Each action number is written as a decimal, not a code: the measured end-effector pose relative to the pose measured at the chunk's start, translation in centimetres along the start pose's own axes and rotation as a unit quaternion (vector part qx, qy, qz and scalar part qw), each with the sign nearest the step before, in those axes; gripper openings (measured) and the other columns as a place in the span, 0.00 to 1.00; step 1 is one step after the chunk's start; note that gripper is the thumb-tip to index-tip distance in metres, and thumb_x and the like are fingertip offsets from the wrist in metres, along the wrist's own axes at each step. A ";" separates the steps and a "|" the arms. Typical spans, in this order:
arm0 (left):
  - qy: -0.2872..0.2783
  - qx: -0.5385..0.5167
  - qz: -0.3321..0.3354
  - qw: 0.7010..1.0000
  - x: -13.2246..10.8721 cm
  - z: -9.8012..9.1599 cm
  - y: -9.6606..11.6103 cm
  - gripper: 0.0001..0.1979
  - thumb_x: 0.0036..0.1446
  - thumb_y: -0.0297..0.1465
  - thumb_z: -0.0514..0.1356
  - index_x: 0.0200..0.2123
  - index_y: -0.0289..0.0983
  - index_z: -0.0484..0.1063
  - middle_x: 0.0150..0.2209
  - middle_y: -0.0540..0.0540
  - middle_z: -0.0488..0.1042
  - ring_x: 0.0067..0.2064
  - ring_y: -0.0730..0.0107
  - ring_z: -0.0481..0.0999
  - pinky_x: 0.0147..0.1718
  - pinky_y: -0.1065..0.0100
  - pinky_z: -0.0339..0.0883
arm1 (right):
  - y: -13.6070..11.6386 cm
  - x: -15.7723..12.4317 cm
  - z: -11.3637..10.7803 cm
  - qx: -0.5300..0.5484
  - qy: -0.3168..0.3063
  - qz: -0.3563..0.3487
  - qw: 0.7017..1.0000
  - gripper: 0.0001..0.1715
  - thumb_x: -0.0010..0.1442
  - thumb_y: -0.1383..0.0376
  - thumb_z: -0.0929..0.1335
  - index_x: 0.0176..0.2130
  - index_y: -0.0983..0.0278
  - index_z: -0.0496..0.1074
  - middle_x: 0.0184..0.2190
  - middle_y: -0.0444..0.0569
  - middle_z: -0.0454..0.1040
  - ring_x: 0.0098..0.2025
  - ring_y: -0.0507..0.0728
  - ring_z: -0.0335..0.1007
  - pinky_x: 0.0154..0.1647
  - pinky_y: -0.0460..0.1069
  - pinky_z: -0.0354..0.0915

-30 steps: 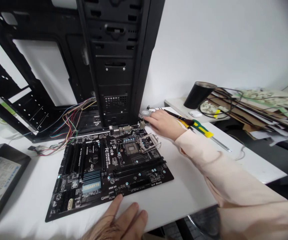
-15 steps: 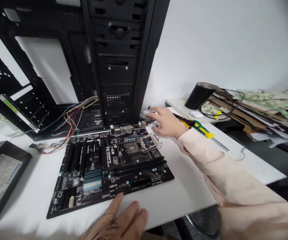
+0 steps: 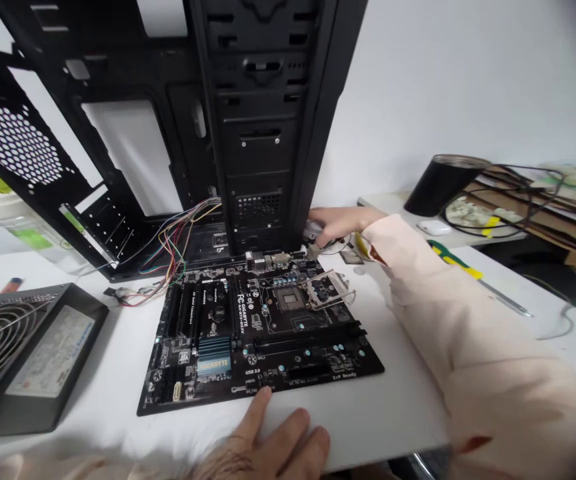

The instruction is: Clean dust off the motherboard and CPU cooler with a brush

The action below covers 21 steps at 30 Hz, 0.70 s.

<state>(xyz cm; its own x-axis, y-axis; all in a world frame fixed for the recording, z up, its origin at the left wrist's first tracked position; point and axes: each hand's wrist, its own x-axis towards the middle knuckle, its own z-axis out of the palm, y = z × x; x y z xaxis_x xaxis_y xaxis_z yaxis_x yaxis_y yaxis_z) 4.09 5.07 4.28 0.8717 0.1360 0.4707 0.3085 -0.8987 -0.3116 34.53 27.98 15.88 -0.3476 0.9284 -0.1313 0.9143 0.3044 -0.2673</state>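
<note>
A black motherboard (image 3: pixel 278 333) lies flat on the white table, its CPU socket (image 3: pixel 291 298) uncovered and the metal socket frame (image 3: pixel 329 289) tilted up. My left hand (image 3: pixel 273 440) rests at the board's near edge, fingers spread, the index fingertip touching the board. Beyond the far right corner, beside the upright black computer case (image 3: pixel 268 160), my right hand (image 3: pixel 345 223) reaches down. Its fingers and thumb are around a grey finned part (image 3: pixel 313 231), which looks like a heatsink and is mostly hidden. Some right fingertips are out of sight behind the case edge.
A power supply (image 3: pixel 53 353) stands at left. Coloured wires (image 3: pixel 181 240) hang from the case. At right lie a green-yellow screwdriver (image 3: pixel 468 270) and a small square chip (image 3: pixel 351 257). Farther back are a black cup (image 3: pixel 443 183), a white mouse (image 3: pixel 435 227) and stacked cardboard (image 3: pixel 543 213).
The view has turned left, so things sit farther right in the picture. My right hand has gone from lying over the finned part to closing around it. My left hand stays at the board's edge.
</note>
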 end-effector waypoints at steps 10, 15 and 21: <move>0.052 -0.062 -0.042 0.996 0.5 0.3 0.2 0.12 0.66 0.36 0.53 0.45 0.38 0.73 0.47 0.59 0.73 0.52 0.72 0.64 0.67 0.52 0.27 | -0.3 -0.8 -0.1 -0.037 0.010 0.059 0.997 0.45 0.40 0.58 0.72 0.57 0.64 0.65 0.48 0.53 0.74 0.48 0.64 0.70 0.49 0.53 0.66; 0.042 -0.052 -0.033 0.997 0.2 0.4 0.1 0.14 0.63 0.37 0.56 0.48 0.37 0.72 0.48 0.58 0.73 0.54 0.71 0.63 0.67 0.50 0.30 | 0.3 -2.5 -2.0 -0.039 0.076 0.086 0.993 0.48 0.39 0.55 0.73 0.59 0.62 0.65 0.50 0.52 0.73 0.50 0.65 0.69 0.52 0.56 0.64; 0.074 -0.052 -0.048 0.995 1.3 -0.3 -0.1 0.11 0.64 0.36 0.56 0.42 0.36 0.74 0.42 0.58 0.74 0.49 0.73 0.65 0.67 0.56 0.30 | -1.4 -7.3 -6.0 0.023 0.168 0.070 0.983 0.44 0.41 0.54 0.74 0.57 0.62 0.66 0.52 0.53 0.71 0.52 0.67 0.66 0.56 0.59 0.59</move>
<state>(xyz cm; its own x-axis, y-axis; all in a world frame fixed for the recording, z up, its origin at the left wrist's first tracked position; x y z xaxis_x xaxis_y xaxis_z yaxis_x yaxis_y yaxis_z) 5.07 5.20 5.20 0.7724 0.1683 0.6125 0.3401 -0.9240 -0.1750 37.08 22.04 22.91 -0.1239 0.9807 0.1516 0.9350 0.1665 -0.3132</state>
